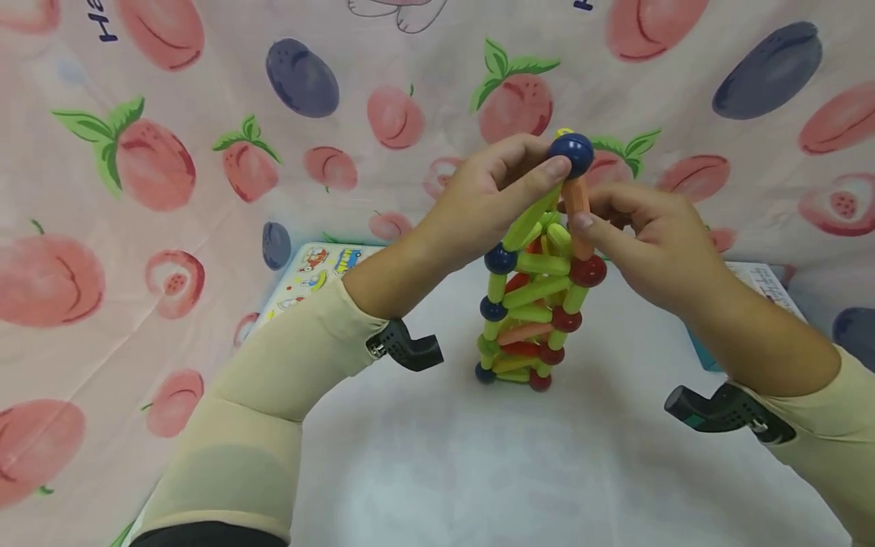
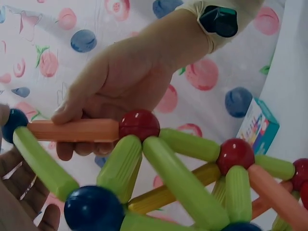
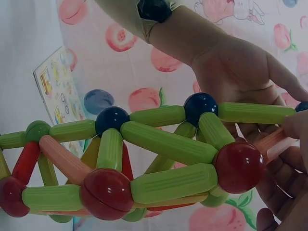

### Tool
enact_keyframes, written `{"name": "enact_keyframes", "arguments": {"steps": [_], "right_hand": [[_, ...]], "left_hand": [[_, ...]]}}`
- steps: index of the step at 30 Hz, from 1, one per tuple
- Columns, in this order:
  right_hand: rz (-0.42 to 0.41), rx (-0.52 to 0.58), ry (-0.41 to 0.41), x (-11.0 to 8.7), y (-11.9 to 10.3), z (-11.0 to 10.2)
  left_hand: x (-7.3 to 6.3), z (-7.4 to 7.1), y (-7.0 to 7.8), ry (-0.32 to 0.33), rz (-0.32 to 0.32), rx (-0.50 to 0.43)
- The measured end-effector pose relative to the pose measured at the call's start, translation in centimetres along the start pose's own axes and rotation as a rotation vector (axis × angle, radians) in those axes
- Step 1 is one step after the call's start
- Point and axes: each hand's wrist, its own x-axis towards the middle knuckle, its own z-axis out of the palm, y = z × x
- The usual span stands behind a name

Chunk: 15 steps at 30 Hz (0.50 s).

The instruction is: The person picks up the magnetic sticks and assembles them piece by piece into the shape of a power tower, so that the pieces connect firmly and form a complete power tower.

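Note:
A tall tower of magnetic building sticks and balls [image 1: 536,286] stands upright on the white table, with dark blue balls down its left side and red balls down its right. At its top is a dark blue ball [image 1: 571,155], which my left hand [image 1: 502,182] pinches between thumb and fingers. Just below, my right hand [image 1: 659,235] pinches an orange stick [image 2: 77,130] that joins this ball to a red ball [image 2: 139,124]. A lime green stick [image 3: 257,113] also runs up to the top ball. Some of my left fingers are hidden behind it in the head view.
Behind the tower on the left, a card or box with colourful cartoon pictures [image 1: 321,266] lies on the table [image 1: 472,471]. A blue-edged box [image 1: 704,346] sits behind my right forearm. Fruit-printed cloth [image 1: 225,91] hangs at the back and left.

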Motion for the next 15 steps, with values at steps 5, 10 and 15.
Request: {"name": "enact_keyframes", "arguments": {"steps": [5,10,15], "right_hand": [[-0.037,0.128,0.021,0.2,0.8,0.0],[0.007,0.478,0.093,2.4,1.6,-0.2],[0.044,0.314,-0.094,5.9,2.4,-1.0]], "left_hand": [[0.1,0.4,-0.1,0.028,-0.025,-0.022],[0.0,0.6,-0.2,0.029,-0.003,0.018],[0.1,0.6,-0.5,0.048,0.004,0.032]]}}
